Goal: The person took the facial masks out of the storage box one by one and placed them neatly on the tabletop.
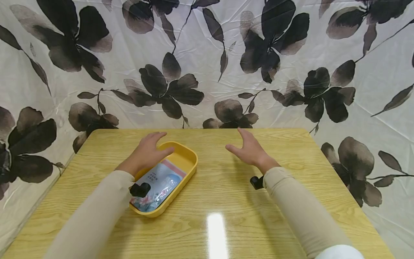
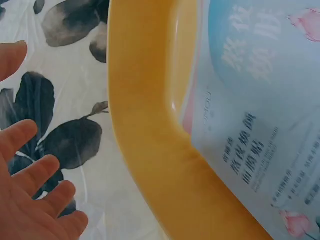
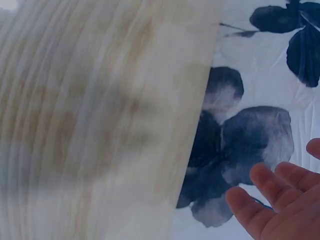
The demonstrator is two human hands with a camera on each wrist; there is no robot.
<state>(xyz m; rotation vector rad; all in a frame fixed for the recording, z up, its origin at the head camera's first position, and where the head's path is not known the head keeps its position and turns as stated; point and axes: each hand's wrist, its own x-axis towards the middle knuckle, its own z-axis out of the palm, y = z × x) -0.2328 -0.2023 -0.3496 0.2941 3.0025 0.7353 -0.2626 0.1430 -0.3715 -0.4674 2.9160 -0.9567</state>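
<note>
A yellow tray (image 1: 193, 158) with rounded corners lies at a slant on the left part of the table. Inside it is a flat, shiny pale-blue packet (image 1: 160, 184) with a pink band, printed characters and flower pictures, seen close up in the left wrist view as the packet (image 2: 250, 100). My left hand (image 1: 148, 153) hovers over the tray's far left side, fingers spread and nothing held. To the right, my right hand (image 1: 249, 148) hangs above the table, thumb and fingers apart, holding nothing. The right wrist view shows its relaxed fingers (image 3: 285, 195).
The wood-grain table (image 1: 220, 190) has a bright light reflection near its front. Behind and beside it hangs a white cloth (image 1: 207, 46) with dark flower prints. A small black device (image 1: 257, 182) is worn under the right wrist, another black device (image 1: 140, 190) at the left.
</note>
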